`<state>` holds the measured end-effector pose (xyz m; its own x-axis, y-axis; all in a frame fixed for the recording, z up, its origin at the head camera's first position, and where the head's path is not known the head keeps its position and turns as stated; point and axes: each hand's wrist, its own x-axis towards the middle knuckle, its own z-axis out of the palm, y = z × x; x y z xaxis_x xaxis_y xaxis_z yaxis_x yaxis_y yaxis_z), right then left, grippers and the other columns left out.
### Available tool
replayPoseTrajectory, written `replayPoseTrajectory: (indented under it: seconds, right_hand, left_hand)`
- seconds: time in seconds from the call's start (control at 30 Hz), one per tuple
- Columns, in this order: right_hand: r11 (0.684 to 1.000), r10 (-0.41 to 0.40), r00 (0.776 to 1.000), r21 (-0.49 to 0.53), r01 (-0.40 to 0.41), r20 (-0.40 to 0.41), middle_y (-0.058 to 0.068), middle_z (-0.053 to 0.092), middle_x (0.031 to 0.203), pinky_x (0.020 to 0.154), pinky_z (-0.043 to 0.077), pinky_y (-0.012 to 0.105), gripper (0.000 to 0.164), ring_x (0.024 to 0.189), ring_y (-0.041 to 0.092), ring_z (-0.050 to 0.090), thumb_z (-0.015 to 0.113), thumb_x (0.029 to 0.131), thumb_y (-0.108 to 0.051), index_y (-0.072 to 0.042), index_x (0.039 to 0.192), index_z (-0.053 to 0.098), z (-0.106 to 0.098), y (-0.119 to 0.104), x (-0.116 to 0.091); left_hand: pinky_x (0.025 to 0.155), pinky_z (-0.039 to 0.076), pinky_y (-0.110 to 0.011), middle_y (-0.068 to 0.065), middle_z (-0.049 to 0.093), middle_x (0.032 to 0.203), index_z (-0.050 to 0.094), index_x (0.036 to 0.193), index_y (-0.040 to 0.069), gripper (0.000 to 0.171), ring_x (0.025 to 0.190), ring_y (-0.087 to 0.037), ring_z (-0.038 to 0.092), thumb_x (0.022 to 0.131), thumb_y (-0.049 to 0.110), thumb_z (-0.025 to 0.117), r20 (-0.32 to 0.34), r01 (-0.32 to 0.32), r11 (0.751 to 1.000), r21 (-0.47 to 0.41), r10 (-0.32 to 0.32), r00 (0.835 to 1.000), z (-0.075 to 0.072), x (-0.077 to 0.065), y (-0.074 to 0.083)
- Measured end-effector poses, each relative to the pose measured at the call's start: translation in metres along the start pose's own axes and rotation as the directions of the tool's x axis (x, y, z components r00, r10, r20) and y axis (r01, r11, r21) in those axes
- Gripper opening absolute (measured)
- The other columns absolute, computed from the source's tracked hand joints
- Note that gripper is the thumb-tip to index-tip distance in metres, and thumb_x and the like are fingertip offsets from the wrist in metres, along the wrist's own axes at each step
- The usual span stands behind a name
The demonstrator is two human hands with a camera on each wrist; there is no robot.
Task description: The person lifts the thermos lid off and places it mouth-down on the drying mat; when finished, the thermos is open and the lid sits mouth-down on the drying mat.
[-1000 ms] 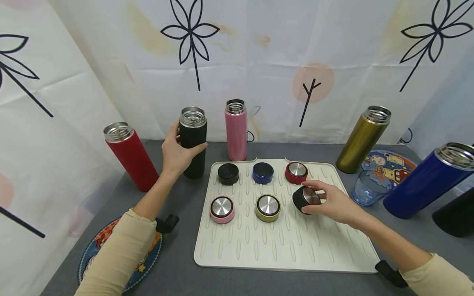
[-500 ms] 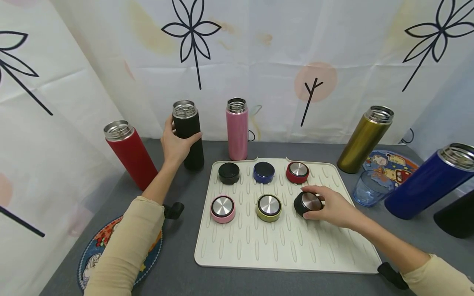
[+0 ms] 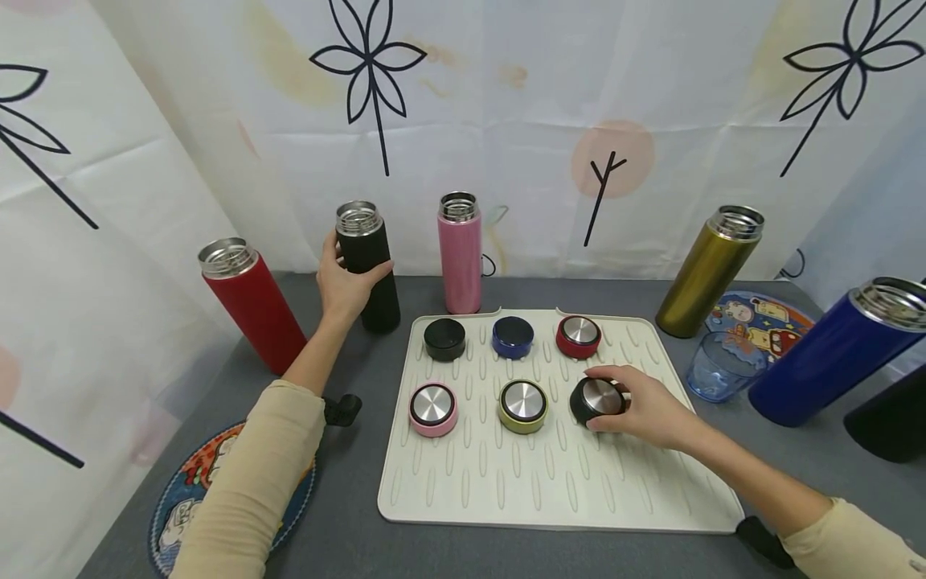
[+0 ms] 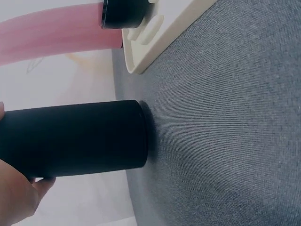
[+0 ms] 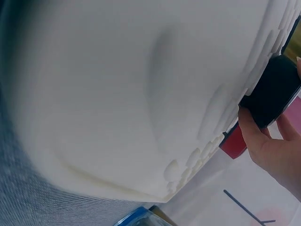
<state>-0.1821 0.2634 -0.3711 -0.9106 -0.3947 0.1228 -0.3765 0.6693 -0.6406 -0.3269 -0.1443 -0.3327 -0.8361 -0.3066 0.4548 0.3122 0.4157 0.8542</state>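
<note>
At the back left, my left hand (image 3: 343,288) grips a lidless black vacuum flask (image 3: 374,256) round its upper body, thumb across the front. In the left wrist view the flask's base (image 4: 138,134) stands upright at the grey table. My right hand (image 3: 647,408) pinches a black flask lid (image 3: 602,396) with a brushed silver top, thumb and fingers on its sides. In the right wrist view this lid (image 5: 272,92) sits right at the ribbed surface of the white draining mat (image 3: 499,482). Beside it lie a yellow-green lid (image 3: 524,402) and a red lid (image 3: 579,336).
A pink lid (image 3: 433,407), a black lid (image 3: 444,338) and a blue lid (image 3: 513,336) also lie on the mat. Around it stand lidless red (image 3: 256,310), pink (image 3: 460,261), gold (image 3: 705,277) and blue (image 3: 825,362) flasks, a clear glass (image 3: 719,374) and patterned round mats (image 3: 770,318).
My left hand has moved the black flask back and slightly left. My right hand has brought the tilted black lid down flatter onto the mat, still holding it.
</note>
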Motion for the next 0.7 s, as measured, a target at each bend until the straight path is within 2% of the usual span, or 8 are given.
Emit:
replayPoseTrajectory:
  seconds: [0.17, 0.4, 0.53, 0.7]
  right_hand:
    - [1.0, -0.019, 1.0, -0.003, 0.019, -0.01, 0.022, 0.057, 0.123, 0.081, 0.052, 0.045, 0.07, 0.108, 0.041, 0.058, 0.087, 0.072, -0.02, 0.006, 0.128, 0.055, 0.001, -0.002, -0.001]
    - [1.0, -0.026, 1.0, -0.009, 0.026, -0.004, 0.023, 0.056, 0.123, 0.083, 0.051, 0.047, 0.069, 0.109, 0.041, 0.057, 0.086, 0.074, -0.019, 0.007, 0.129, 0.054, 0.002, -0.001, -0.001]
    - [0.999, -0.033, 0.999, -0.023, 0.033, -0.001, 0.022, 0.056, 0.123, 0.086, 0.05, 0.049, 0.069, 0.111, 0.039, 0.055, 0.085, 0.074, -0.019, 0.007, 0.129, 0.053, 0.002, 0.0, -0.002]
    - [0.999, -0.039, 0.999, -0.033, 0.039, 0.003, 0.025, 0.056, 0.123, 0.088, 0.048, 0.052, 0.071, 0.113, 0.041, 0.053, 0.086, 0.072, -0.017, 0.008, 0.13, 0.052, 0.003, 0.0, -0.002]
  left_hand:
    - [0.094, 0.044, -0.049, -0.016, 0.05, 0.131, 0.036, 0.148, 0.013, 0.087, 0.117, -0.031, 0.051, 0.075, 0.018, 0.084, -0.002, -0.005, 1.0, -0.009, 0.005, 1.0, -0.002, 0.002, -0.005]
    - [0.096, 0.043, -0.05, -0.016, 0.048, 0.134, 0.033, 0.149, 0.013, 0.088, 0.119, -0.031, 0.05, 0.077, 0.018, 0.082, 0.01, 0.011, 1.0, 0.014, -0.011, 1.0, -0.005, 0.006, -0.009]
    - [0.099, 0.04, -0.051, -0.017, 0.045, 0.138, 0.026, 0.151, 0.014, 0.09, 0.123, -0.032, 0.047, 0.08, 0.02, 0.08, 0.061, 0.038, 0.998, 0.046, -0.041, 0.997, -0.007, 0.008, -0.008]
    - [0.103, 0.037, -0.053, -0.018, 0.038, 0.144, 0.017, 0.154, 0.014, 0.092, 0.129, -0.034, 0.04, 0.084, 0.023, 0.076, 0.132, 0.086, 0.993, 0.086, -0.097, 0.986, -0.011, 0.009, -0.005]
